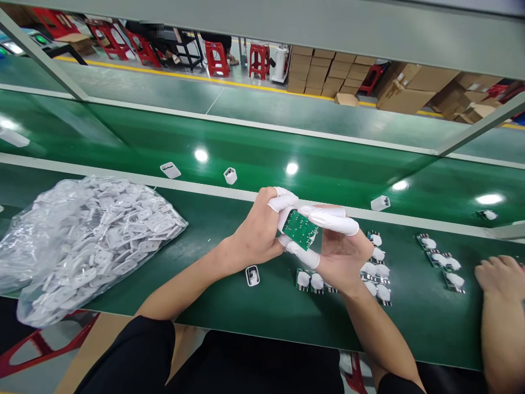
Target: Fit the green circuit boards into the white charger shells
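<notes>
In front of me, over the bench, a green circuit board (pixel 301 229) is held between both hands, solder side up. My right hand (pixel 344 243) grips its right end between thumb and fingers, which wear white finger cots. My left hand (pixel 262 227), also in finger cots, is closed around a white plastic case (pixel 282 220) at the board's left end. Fingers hide most of that case. Below my hands, a white case (pixel 252 276) lies with its opening showing. Several boards with white rounded parts (pixel 303 279) lie under and beside my right hand.
A clear bag of small white plastic parts (pixel 118 230) fills the bench's left. White cases (pixel 230 175) stand along the conveyor (pixel 340 180) behind a pale rail. More boards (pixel 439 259) lie right, near another person's hand (pixel 502 279). A metal frame crosses overhead.
</notes>
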A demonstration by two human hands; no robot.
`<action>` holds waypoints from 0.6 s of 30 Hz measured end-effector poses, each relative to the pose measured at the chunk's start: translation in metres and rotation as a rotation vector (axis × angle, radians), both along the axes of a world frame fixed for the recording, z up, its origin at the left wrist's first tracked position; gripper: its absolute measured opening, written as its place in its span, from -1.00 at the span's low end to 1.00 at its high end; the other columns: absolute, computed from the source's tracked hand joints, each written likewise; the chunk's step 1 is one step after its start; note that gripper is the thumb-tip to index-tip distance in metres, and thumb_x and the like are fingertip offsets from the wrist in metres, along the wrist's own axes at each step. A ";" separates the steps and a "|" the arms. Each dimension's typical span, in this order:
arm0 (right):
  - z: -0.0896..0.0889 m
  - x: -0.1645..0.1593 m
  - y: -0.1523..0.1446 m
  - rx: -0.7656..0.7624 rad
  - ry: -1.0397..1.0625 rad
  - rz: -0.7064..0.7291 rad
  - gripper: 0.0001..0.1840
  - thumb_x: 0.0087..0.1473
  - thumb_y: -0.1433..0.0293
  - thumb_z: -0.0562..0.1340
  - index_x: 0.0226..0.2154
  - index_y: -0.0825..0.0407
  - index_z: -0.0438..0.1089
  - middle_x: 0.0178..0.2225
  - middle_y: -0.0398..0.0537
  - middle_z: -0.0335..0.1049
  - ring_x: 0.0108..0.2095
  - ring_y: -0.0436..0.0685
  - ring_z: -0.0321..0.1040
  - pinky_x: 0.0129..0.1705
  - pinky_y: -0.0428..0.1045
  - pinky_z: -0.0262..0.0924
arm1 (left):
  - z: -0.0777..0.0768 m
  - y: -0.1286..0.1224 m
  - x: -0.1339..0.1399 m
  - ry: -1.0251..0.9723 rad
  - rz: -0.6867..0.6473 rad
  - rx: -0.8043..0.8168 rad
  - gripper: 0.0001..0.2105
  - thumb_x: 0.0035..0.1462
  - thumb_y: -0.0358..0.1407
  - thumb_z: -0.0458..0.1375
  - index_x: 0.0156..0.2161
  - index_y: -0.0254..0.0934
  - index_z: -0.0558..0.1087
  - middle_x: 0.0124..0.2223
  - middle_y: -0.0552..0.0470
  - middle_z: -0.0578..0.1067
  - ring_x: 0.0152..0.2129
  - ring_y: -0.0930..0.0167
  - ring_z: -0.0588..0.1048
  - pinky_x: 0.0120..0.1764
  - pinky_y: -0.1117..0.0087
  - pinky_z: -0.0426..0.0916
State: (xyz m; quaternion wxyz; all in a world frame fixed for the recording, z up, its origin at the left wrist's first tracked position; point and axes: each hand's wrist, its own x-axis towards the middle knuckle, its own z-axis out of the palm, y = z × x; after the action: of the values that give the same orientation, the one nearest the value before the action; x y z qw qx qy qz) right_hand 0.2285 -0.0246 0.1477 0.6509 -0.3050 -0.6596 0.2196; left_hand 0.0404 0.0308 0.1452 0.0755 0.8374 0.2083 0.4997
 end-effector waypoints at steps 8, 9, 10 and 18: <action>0.008 0.000 0.002 0.002 -0.120 -0.055 -0.29 0.06 0.43 0.63 0.21 -0.31 0.57 0.14 -0.02 0.66 0.12 0.36 0.61 0.09 0.39 0.63 | -0.003 -0.002 0.000 0.035 -0.004 -0.004 -0.39 0.34 -0.35 0.24 0.41 -0.22 0.18 0.08 -0.26 0.40 -0.04 0.11 0.42 -0.08 0.02 0.51; 0.008 0.000 0.003 -0.003 -0.144 -0.065 -0.32 0.08 0.42 0.62 0.21 -0.30 0.57 0.17 -0.02 0.64 0.14 0.35 0.60 0.10 0.39 0.62 | -0.003 -0.002 0.000 0.040 -0.005 -0.008 -0.39 0.34 -0.36 0.23 0.42 -0.22 0.16 0.07 -0.25 0.40 -0.06 0.13 0.41 -0.08 0.03 0.51; 0.007 0.000 0.005 -0.009 -0.167 -0.075 -0.36 0.11 0.40 0.61 0.20 -0.29 0.56 0.18 -0.01 0.62 0.15 0.35 0.60 0.09 0.38 0.62 | -0.003 -0.002 0.001 0.045 -0.009 -0.015 -0.39 0.35 -0.37 0.22 0.43 -0.22 0.14 0.07 -0.23 0.40 -0.07 0.14 0.41 -0.08 0.04 0.50; -0.009 0.004 0.018 0.466 -0.387 -0.379 -0.31 0.13 0.45 0.59 0.28 -0.15 0.54 0.11 0.11 0.64 0.04 0.35 0.65 -0.11 0.27 0.71 | -0.008 -0.006 0.001 0.045 -0.032 -0.103 -0.36 0.33 -0.49 0.17 0.40 -0.22 0.03 0.11 -0.22 0.35 -0.06 0.21 0.39 -0.04 0.04 0.51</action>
State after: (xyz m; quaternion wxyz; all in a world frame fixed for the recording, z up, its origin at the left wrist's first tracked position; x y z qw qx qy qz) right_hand 0.2326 -0.0071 0.1383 0.5950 -0.3011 -0.7349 -0.1233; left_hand 0.0414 0.0246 0.1373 0.1215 0.8468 0.2219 0.4680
